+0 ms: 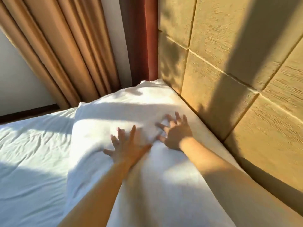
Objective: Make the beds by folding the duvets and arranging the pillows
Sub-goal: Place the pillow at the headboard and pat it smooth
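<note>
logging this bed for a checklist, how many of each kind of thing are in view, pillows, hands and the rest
pillows: 2, far pillow and near pillow
hands: 2, left hand and right hand, fingers spread on the pillows
white bed cover: 1
padded headboard: 1
tan curtain: 1
total: 7

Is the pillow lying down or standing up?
Lying down: the pillow rests flat on the bed beside the headboard, left hand and right hand pressing on top.
</note>
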A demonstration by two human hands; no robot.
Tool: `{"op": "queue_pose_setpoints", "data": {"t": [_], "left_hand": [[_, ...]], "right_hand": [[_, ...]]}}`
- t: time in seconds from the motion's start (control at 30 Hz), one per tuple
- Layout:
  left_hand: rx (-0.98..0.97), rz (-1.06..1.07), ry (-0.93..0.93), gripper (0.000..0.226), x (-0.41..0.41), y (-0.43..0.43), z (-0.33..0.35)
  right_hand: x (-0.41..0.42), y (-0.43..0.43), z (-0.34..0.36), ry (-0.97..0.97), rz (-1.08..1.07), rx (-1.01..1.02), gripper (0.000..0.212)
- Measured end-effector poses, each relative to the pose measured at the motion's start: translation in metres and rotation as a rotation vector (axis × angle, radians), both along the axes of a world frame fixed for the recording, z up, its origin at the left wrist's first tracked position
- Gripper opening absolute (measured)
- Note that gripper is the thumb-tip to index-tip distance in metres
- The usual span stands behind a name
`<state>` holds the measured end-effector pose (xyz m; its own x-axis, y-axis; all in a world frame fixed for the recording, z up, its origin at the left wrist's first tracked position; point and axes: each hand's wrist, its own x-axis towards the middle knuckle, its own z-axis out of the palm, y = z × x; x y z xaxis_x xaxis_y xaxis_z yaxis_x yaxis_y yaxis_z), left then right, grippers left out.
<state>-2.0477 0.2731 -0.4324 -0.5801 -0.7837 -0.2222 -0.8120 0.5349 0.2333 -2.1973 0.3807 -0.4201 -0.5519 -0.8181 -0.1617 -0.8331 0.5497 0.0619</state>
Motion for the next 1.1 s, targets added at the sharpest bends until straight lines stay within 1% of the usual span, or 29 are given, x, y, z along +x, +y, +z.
{"op": "queue_pose_setpoints", "data": {"t": [0.03, 0.07, 0.1, 0.17, 0.2, 0.23, 0.33, 0.37, 0.4, 0.43, 0.47, 0.53, 0.57, 0.63, 0.7, 0.77, 0.8, 0.83, 0.93, 1.0, 1.03, 1.1], "left_hand": [[0.008, 0.001, -0.019, 0.086, 0.000, 0.001, -0.014], [-0.010, -0.010, -0.034, 0.084, 0.002, 0.003, -0.026], [-0.035, -0.019, -0.048, 0.084, 0.005, 0.004, -0.035], [-0.062, -0.028, -0.099, 0.085, 0.009, 0.005, -0.046], [-0.063, -0.033, -0.136, 0.086, 0.009, 0.007, -0.047], [-0.050, -0.035, -0.172, 0.086, 0.011, 0.010, -0.045], [0.049, -0.054, -0.201, 0.086, 0.019, 0.034, -0.034], [0.073, -0.078, -0.205, 0.085, 0.025, 0.045, -0.030], [0.075, -0.110, -0.214, 0.085, 0.033, 0.056, -0.026], [0.062, -0.139, -0.223, 0.084, 0.042, 0.069, -0.023], [0.048, -0.162, -0.226, 0.082, 0.052, 0.082, -0.021], [0.032, -0.198, -0.213, 0.077, 0.071, 0.110, -0.013], [0.011, -0.234, -0.195, 0.074, 0.083, 0.127, -0.012], [-0.083, -0.299, -0.137, 0.065, 0.109, 0.159, -0.010], [-0.053, -0.333, -0.095, 0.066, 0.137, 0.190, -0.011], [-0.062, -0.376, -0.039, 0.069, 0.164, 0.223, -0.018], [-0.038, -0.406, -0.026, 0.069, 0.178, 0.237, -0.022], [-0.053, -0.441, -0.028, 0.068, 0.192, 0.251, -0.022], [-0.029, -0.561, -0.073, 0.061, 0.231, 0.282, -0.032], [0.003, -0.601, -0.137, 0.054, 0.254, 0.303, -0.036], [0.026, -0.628, -0.172, 0.050, 0.264, 0.312, -0.035], [0.036, -0.730, -0.237, 0.046, 0.282, 0.328, -0.015]], "right_hand": [[-0.003, 0.001, -0.022, 0.014, 0.006, -0.042, 0.059], [-0.002, 0.004, -0.041, 0.014, 0.008, -0.066, 0.064], [0.001, 0.007, -0.058, -0.019, 0.007, -0.095, 0.067], [0.004, 0.010, -0.080, -0.056, 0.007, -0.130, 0.064], [0.005, 0.013, -0.084, -0.058, 0.012, -0.131, 0.067], [0.007, 0.016, -0.079, -0.078, -0.001, -0.110, 0.074], [0.007, 0.030, -0.067, -0.117, -0.010, -0.052, 0.112], [0.010, 0.037, -0.063, -0.127, -0.009, -0.017, 0.120], [0.016, 0.046, -0.062, -0.122, -0.009, 0.009, 0.122], [0.022, 0.057, -0.057, -0.126, -0.009, 0.023, 0.120], [0.030, 0.070, -0.055, -0.131, -0.017, 0.024, 0.113], [0.052, 0.099, -0.050, -0.121, -0.038, -0.027, 0.093], [0.065, 0.115, -0.047, -0.112, -0.048, -0.036, 0.088], [0.091, 0.147, -0.048, -0.079, -0.098, -0.061, 0.079], [0.121, 0.182, -0.050, -0.060, -0.172, -0.008, 0.069], [0.152, 0.217, -0.053, -0.037, -0.215, -0.008, 0.058], [0.168, 0.235, -0.055, -0.029, -0.246, -0.013, 0.057], [0.184, 0.252, -0.056, -0.021, -0.275, -0.010, 0.058], [0.233, 0.304, -0.060, -0.033, -0.340, 0.034, 0.074], [0.264, 0.336, -0.057, -0.113, -0.353, 0.116, 0.087], [0.279, 0.349, -0.052, -0.155, -0.363, 0.169, 0.087], [0.300, 0.367, -0.035, -0.271, -0.409, 0.289, 0.067]]}}
